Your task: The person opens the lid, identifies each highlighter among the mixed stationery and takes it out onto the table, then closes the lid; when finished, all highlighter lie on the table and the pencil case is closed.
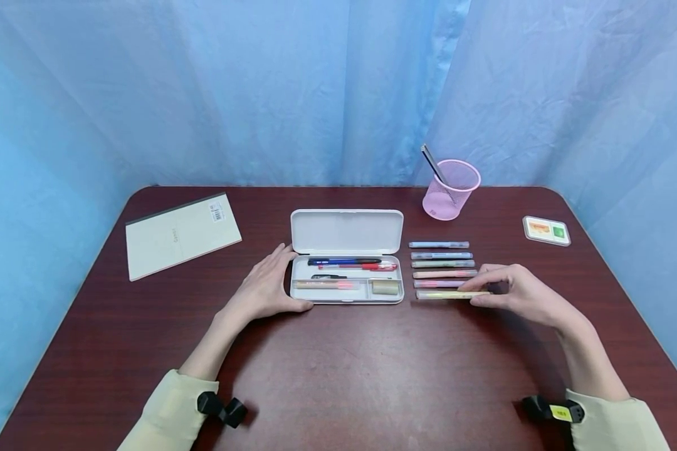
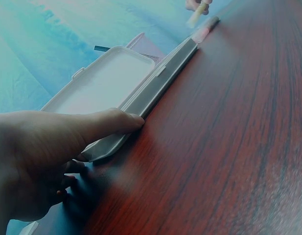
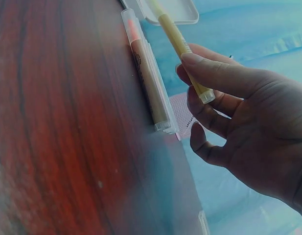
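Note:
A white pencil case [image 1: 346, 229] lies with its lid up in the middle of the table. Inside are a blue pen [image 1: 344, 261], a red pen [image 1: 383, 267], a dark-capped pen [image 1: 328, 276], a pink-tipped highlighter [image 1: 324, 285] and a greenish-beige block [image 1: 385, 287]. My left hand [image 1: 267, 285] grips the case's left end, its thumb [image 2: 111, 122] along the front side. Between thumb and fingers, my right hand [image 1: 513, 291] pinches a yellow highlighter [image 3: 175, 36], raised off the table. Behind it lie several highlighters in a row, among them a purple one [image 1: 437, 284] and a pink one [image 1: 442, 274].
At the back right stands a pink mesh pen cup [image 1: 442, 203] with a dark pen [image 1: 433, 164] leaning in it. Farther right is a small white case [image 1: 546, 230] with orange and green patches. A notebook [image 1: 180, 238] lies at the left. Blue curtains [image 1: 293, 94] surround the table.

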### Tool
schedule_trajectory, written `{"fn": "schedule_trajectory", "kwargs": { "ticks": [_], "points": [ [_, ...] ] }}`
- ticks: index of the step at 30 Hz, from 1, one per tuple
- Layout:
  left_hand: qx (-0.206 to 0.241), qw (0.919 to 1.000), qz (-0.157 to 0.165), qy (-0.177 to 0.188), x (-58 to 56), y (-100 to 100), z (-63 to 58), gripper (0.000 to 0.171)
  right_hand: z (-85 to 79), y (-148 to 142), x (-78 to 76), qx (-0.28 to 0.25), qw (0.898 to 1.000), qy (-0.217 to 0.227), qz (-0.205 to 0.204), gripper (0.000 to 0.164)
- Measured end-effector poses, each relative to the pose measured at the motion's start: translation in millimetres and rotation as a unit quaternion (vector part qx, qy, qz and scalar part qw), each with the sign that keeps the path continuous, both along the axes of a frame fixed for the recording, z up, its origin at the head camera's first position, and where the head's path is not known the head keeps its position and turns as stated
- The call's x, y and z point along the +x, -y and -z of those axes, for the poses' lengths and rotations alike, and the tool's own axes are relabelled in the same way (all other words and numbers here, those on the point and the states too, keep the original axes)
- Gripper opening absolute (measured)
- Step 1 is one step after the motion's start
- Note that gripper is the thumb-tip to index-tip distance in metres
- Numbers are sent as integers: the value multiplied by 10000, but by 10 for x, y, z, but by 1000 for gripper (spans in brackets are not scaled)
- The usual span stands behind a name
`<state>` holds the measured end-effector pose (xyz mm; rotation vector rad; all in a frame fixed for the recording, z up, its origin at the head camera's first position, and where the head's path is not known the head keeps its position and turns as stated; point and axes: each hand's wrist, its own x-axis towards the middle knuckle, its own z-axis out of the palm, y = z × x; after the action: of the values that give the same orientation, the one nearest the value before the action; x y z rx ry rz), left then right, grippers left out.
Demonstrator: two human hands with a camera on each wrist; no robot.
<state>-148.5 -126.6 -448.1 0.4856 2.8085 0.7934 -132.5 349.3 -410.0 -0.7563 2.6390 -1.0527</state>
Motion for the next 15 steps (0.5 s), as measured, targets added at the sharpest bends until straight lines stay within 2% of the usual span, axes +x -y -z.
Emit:
{"fn": "schedule_trajectory", "kwargs": {
  "ticks": [15],
  "points": [
    [-5,10000,-20,43,-8,-1,9,100,65,1,-16,397,9992,-62,25,26]
  ]
}}
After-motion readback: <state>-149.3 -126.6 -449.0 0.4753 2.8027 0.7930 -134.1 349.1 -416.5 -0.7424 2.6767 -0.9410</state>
